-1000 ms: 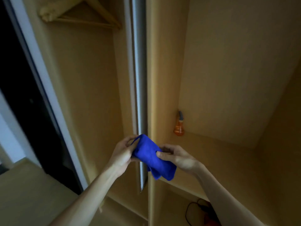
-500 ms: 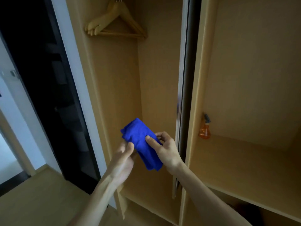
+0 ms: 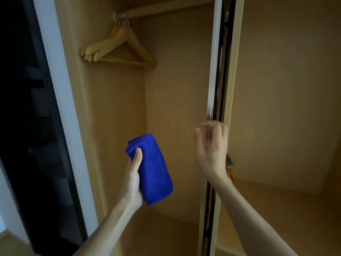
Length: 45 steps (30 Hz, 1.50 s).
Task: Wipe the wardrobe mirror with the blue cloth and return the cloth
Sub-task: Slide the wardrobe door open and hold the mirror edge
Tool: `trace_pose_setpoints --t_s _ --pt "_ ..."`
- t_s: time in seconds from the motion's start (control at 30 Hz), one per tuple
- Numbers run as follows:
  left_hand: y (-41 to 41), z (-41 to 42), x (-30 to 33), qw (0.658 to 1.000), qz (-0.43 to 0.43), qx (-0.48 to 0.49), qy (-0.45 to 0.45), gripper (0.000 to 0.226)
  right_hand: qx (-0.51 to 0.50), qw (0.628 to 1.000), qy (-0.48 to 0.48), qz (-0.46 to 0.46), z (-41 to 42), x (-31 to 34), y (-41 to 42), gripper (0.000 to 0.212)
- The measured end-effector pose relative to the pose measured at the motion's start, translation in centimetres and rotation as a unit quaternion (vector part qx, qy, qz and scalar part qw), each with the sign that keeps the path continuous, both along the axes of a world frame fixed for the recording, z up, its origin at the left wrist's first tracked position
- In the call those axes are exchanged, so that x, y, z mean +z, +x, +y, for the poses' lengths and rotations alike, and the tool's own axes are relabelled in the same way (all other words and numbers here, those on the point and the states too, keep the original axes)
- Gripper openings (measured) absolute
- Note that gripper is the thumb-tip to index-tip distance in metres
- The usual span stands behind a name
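A folded blue cloth (image 3: 153, 170) stands upright in front of the open left wardrobe bay. My left hand (image 3: 133, 180) grips it from the left, thumb pressed on its upper front. My right hand (image 3: 212, 146) is raised and blurred right at the edge of the wardrobe's sliding door (image 3: 214, 71), fingers loosely curled and holding nothing. The door shows edge-on only, so its mirror face is hidden.
Several wooden hangers (image 3: 120, 47) hang from a rail at the top of the left bay. An orange spray bottle (image 3: 229, 166) peeks out behind my right wrist on the right bay's shelf (image 3: 276, 200). A dark panel with a white frame (image 3: 55, 89) runs along the left.
My right hand has let go of the cloth and risen to the door edge. The cloth stays in my left hand alone. The view has tilted upward.
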<state>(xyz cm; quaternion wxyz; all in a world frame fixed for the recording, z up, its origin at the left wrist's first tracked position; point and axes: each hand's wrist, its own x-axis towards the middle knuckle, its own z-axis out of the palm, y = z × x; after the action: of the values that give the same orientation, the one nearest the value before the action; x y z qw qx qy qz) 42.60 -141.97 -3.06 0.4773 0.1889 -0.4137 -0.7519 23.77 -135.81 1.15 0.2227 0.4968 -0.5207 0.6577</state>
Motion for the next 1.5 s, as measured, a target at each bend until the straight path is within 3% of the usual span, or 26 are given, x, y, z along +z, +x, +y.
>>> trace_pose_setpoints --t_s 0.13,0.27,0.4,0.63,0.77,1.0,1.5 --pt "-2.2 -3.1 2.8 0.999 -0.026 -0.019 -0.030 0.070 -0.049 0.996 -0.072 -0.004 -1.5 2.6 -2.2 0.027" --pt "-4.3 -5.0 4.1 0.999 -0.023 -0.035 -0.028 0.073 0.039 0.995 0.007 -0.096 -2.3 3.7 -2.5 0.053" --pt "-5.2 -6.1 4.7 0.998 -0.014 -0.055 -0.016 0.075 -0.011 0.989 0.097 -0.107 -3.5 3.7 -2.2 0.061" --pt "-3.9 -5.9 5.1 0.997 -0.014 -0.078 -0.010 0.079 -0.067 0.982 0.104 -0.144 -4.1 3.7 -1.5 0.036" --pt "-2.4 -5.1 5.0 0.994 -0.012 -0.109 0.011 0.077 -0.095 0.980 0.099 -0.141 -3.5 3.3 -0.8 0.039" --pt "0.9 -4.3 5.7 0.991 -0.011 -0.135 -0.019 0.069 -0.082 0.987 0.063 -0.127 -1.0 3.3 2.1 0.019" --pt "3.1 -0.7 4.2 0.981 0.001 -0.193 -0.032 0.055 -0.104 0.987 0.036 -0.116 5.8 2.8 8.1 0.031"
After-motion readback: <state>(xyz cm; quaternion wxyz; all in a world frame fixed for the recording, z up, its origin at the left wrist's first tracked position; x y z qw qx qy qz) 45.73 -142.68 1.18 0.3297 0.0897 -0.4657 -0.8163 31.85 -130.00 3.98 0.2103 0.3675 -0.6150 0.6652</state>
